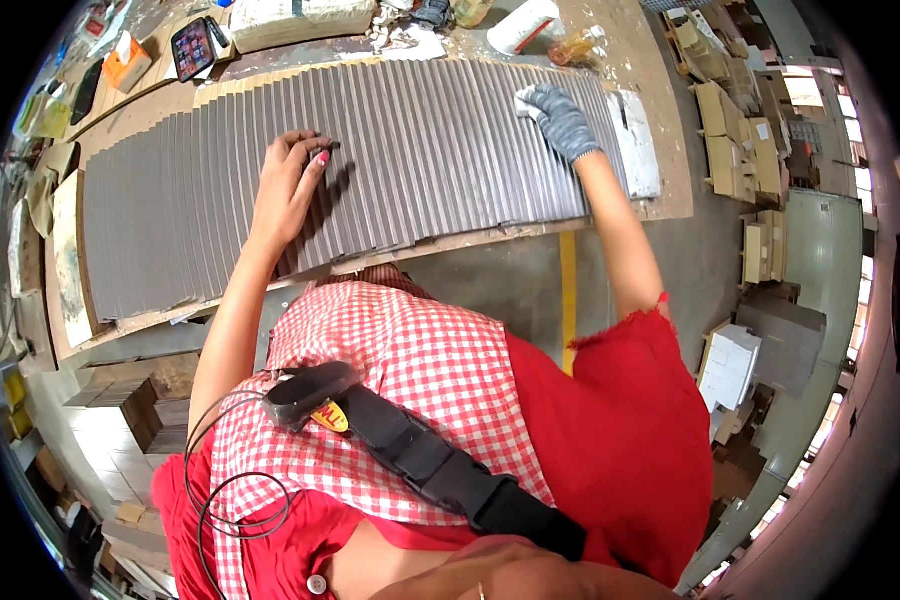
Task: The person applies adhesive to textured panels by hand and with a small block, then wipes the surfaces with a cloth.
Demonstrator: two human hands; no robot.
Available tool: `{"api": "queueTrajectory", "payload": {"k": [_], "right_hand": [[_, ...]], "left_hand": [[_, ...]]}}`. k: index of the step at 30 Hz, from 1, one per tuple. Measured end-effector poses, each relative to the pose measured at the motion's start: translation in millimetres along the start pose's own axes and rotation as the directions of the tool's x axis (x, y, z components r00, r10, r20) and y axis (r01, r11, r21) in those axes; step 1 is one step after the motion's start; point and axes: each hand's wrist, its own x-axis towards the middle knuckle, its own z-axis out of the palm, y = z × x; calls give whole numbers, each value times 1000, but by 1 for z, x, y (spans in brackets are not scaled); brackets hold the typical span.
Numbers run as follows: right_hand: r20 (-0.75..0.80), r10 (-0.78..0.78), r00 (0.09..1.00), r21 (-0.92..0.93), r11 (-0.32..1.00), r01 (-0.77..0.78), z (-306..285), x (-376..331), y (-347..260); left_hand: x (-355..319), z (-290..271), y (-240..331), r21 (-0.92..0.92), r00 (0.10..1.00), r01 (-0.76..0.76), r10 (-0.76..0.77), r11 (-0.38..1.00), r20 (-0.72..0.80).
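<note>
A long row of grey cardboard sheets (420, 160) lay fanned out like overlapping shingles across the workbench (670, 200), running from the person's far left to just short of the bench's right end. The right hand (560, 120), in a grey knitted glove, was closed around a small white cloth or pad (526, 100) and pressed it onto the sheets near the right end of the row, toward the far edge. The left hand (290, 185), bare, lay flat with fingers spread on the middle of the row, holding nothing and seemingly pinning the sheets so they would not slide. Judging from this, the step in hand was a wipe or spreading pass along the exposed edges of the fanned sheets, with the stroke at the right-hand part of the row. The next move would likely call for an even drag of the pad across the stepped edges, light enough not to disturb the overlap, while the flat hand kept the fan steady. At the right end of the row sat a white smeared board (638, 145). Beyond the row, at the back of the bench, lay a phone (192, 47), an orange packet (125, 62), crumpled white scraps (405, 40) and a white tray (523, 25). Off to the right, on the floor, stood stacks of folded cardboard boxes (735, 140).
</note>
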Motion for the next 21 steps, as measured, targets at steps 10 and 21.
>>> {"api": "queueTrajectory", "payload": {"k": [10,21], "right_hand": [[69,124,990,121,984,-132,-19,-130,-49],[-41,155,987,85,985,-152,-4,-87,-46]], "left_hand": [[11,18,-22,-17,999,-23,22,1000,-40],[15,15,-34,45,996,-85,85,995,-4]]}}
